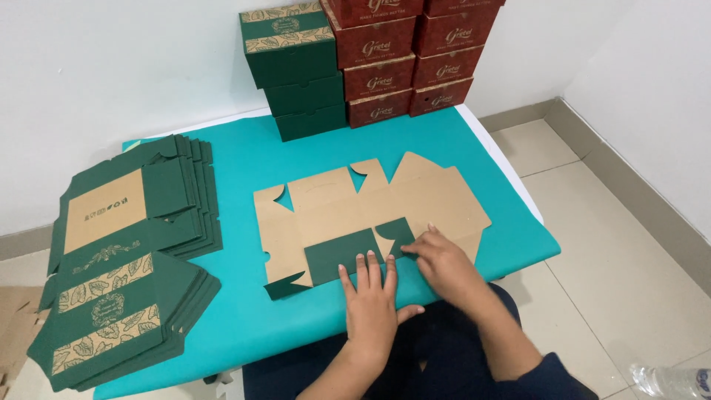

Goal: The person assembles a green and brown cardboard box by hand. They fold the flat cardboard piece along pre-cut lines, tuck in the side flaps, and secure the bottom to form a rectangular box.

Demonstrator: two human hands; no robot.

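A flat die-cut cardboard box blank (370, 204) lies brown side up on the teal table cover (244, 167). Its near edge is folded over, showing a dark green flap (342, 254). My left hand (370, 296) rests flat on that green flap with fingers spread, pressing it down. My right hand (444, 263) sits just right of it, fingertips pinching the edge of a smaller green flap (396, 231).
A stack of flat green blanks (126, 222) lies at the left, another (111, 326) nearer me. Assembled green boxes (296, 70) and red boxes (404, 59) stand stacked at the wall. A plastic bottle (670, 379) lies on the tiled floor at the right.
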